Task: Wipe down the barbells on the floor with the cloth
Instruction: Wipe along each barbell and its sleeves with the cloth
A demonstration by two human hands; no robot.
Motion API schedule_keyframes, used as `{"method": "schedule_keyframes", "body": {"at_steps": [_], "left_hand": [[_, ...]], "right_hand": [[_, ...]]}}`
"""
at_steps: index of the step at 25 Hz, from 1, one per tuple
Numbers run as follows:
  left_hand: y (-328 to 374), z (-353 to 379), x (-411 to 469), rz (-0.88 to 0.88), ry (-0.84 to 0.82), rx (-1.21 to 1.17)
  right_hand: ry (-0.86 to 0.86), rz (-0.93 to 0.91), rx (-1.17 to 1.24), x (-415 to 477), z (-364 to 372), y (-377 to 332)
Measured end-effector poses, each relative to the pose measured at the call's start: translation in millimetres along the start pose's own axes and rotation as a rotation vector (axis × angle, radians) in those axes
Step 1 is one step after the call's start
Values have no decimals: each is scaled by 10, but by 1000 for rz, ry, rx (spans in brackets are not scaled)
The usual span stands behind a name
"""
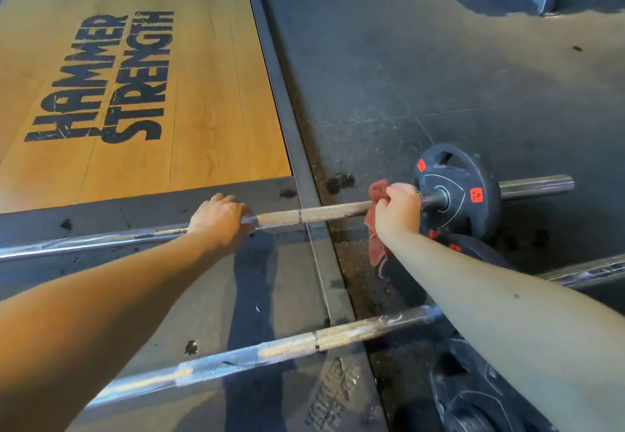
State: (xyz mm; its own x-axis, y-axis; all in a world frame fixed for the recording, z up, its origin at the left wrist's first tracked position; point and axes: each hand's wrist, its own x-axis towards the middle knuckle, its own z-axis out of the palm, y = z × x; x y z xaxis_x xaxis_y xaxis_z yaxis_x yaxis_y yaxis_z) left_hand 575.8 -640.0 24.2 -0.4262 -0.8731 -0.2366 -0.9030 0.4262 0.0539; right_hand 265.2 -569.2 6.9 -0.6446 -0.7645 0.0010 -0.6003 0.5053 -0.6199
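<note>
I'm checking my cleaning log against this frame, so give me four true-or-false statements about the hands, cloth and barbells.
1. The right hand holds the red cloth on the far barbell. True.
2. The right hand is close to the black plate. True.
3. The left hand grips the black plate. False: it grips the far barbell.
4. The wooden platform lies right of the black plate. False: the wooden platform lies to its left.

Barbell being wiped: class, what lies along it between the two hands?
Head view: bare knurled bar only, from the left hand to the right hand gripping the red cloth.
</note>
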Motion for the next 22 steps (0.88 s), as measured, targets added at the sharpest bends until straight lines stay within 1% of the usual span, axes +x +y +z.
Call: {"method": "schedule_keyframes", "body": {"at_steps": [2,5,7,9,10,11,13,14,15,16,17,19,21,22], "left_hand": [[-95,89,82,38,28,-14],[-148,169,134,56,79,-13],[-141,219,127,48,110,-53],[-136,230,123,31,111,-96],[-131,222,131,31,109,-115],[-130,218,132,28,109,-133],[-132,262,135,30,127,-152],[-138,285,128,29,135,-150],[-152,305,124,32,143,-145],[-160,312,122,39,154,-139],[-172,330,124,44,167,-141],[-189,352,120,41,191,-168],[-186,349,122,41,196,-181],[-180,353,120,45,202,-189]], "right_hand": [[11,-33,-49,48,218,6],[-19,-216,-51,-316,667,-273],[-123,-365,-73,-552,864,-464],[-232,-535,-108,-444,738,-417],[-232,-556,-116,-299,606,-267],[-183,-529,-160,-137,446,-82],[-52,-363,-346,97,150,245],[-27,-274,-377,147,135,292],[-42,-189,-345,95,219,168],[-76,-154,-259,-27,411,-37],[-140,-158,-190,-222,629,-290],[-265,-311,-76,-667,921,-660],[-271,-528,-47,-713,838,-631],[-256,-569,-35,-587,710,-473]]}}
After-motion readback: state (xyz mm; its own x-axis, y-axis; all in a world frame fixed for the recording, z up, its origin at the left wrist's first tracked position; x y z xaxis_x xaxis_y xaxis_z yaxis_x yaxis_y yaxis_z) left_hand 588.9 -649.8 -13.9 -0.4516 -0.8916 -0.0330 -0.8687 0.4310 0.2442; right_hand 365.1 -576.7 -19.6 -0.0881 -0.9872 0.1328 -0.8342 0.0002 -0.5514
